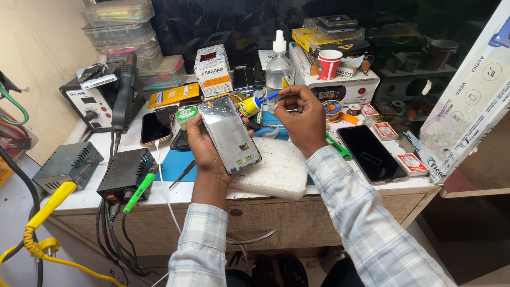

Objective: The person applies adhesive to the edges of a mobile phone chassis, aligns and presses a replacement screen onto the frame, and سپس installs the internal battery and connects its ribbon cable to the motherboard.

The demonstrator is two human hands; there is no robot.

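A: Centre of the frame, the left hand (204, 146) is wrapped around a phone frame (229, 134), screen side away, bare metal back plate up, tilted over the white pad (276, 170) on the tabletop (159, 199).

B: And the right hand (304, 118), just right of centre, has its fingers pinched shut on the blue cap end of a small yellow glue tube (249, 107). The tube sits right at the frame's top edge, and its body seems braced against the left fingers.

A: To do this cleanly, I'd say keep the frame steady in that left grip, twist the cap rather than pull, and keep the nozzle pointed away from the plate until it's ready.

B: Agreed, and light pressure on the tube; that stuff likely runs fast.

A: Count time. One frame in hand, one glue tube.

B: Loose phones on the tabletop: two at left of centre, one with a gold edge (156, 126) and a dark one beside it, plus one black phone (371, 153) lower right. Three.

A: One clear spray bottle (279, 66) up top, one red paper cup (329, 64), and one dark cup at upper right.

B: One green-handled soldering iron (139, 192) lower left, one pair of tweezers (183, 174) on the blue mat (178, 162).
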